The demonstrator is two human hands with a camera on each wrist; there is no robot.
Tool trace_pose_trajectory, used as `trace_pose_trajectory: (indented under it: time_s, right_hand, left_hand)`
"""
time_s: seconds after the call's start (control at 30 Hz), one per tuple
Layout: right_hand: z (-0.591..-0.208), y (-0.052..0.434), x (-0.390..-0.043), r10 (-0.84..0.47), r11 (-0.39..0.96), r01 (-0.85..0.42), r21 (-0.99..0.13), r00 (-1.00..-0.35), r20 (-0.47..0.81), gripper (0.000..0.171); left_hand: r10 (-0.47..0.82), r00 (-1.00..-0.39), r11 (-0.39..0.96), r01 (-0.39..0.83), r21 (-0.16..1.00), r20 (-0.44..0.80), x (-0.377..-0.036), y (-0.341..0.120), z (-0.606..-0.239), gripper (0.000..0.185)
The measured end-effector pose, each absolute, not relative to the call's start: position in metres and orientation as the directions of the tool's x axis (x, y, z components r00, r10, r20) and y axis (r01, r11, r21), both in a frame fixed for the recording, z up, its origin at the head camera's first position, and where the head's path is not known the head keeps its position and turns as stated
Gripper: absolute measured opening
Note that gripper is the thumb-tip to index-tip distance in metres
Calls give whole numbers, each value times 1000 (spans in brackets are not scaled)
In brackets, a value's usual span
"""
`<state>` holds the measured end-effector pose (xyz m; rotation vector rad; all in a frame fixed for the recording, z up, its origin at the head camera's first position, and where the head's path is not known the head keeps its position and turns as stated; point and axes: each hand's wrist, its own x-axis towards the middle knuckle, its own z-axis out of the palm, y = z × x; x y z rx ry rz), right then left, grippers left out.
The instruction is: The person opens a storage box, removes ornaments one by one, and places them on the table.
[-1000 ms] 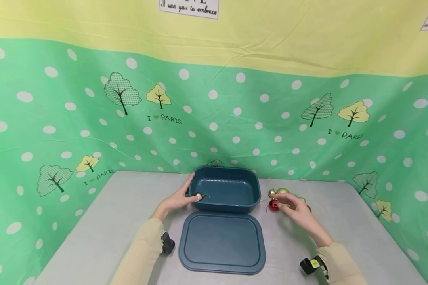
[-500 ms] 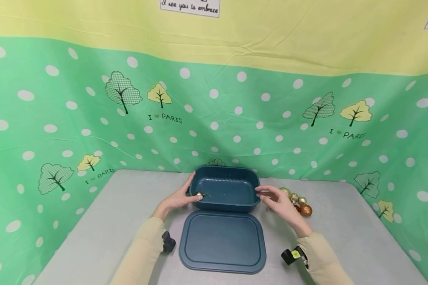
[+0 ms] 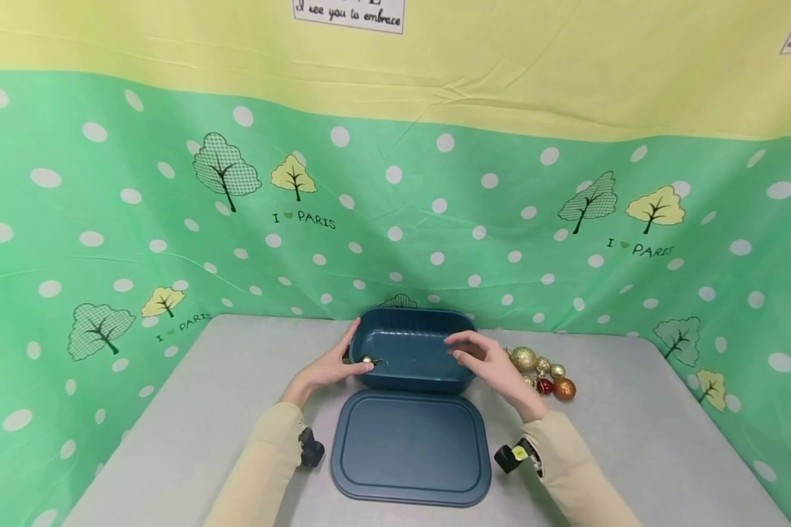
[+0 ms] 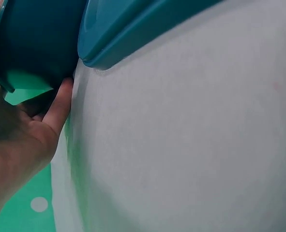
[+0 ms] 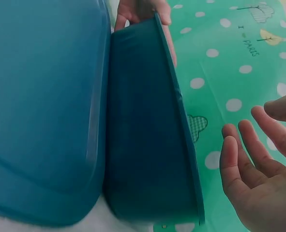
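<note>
A dark blue rectangular plastic box [image 3: 411, 384] stands at the back of the table, its lid [image 3: 411, 446] flat in front of it. My left hand [image 3: 326, 368] grips the box's left end, thumb along the front corner and fingers spread towards the back. A small gold bauble [image 3: 367, 359] shows right at that thumb, at the box's left corner. My right hand [image 3: 491, 359] hovers over the box's right end, fingertips above the inside. In the right wrist view its fingers [image 5: 251, 154] are loosely bent and apart, and nothing shows between them.
To the right of the box lie a large gold glitter bauble [image 3: 524, 359], a red bauble [image 3: 544, 386], an orange bauble [image 3: 564, 389] and several smaller gold ones. Behind the table hangs a green dotted cloth [image 3: 435, 227] with trees on it.
My right hand has moved left from the baubles, past the box's right rim, to above the box. The baubles it covered are now in sight. My left hand has stayed in place.
</note>
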<state>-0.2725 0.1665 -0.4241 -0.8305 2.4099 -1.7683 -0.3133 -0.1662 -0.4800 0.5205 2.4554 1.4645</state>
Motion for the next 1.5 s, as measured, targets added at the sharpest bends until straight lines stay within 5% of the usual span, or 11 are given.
trace_pose_trajectory:
  time_s: [1.5]
  right_hand:
    - [-448,72,-323,-608,329,-421,-845,-780,151,25]
  left_hand:
    - [427,-904,410,171,896,-23,-313,-165,-480,102]
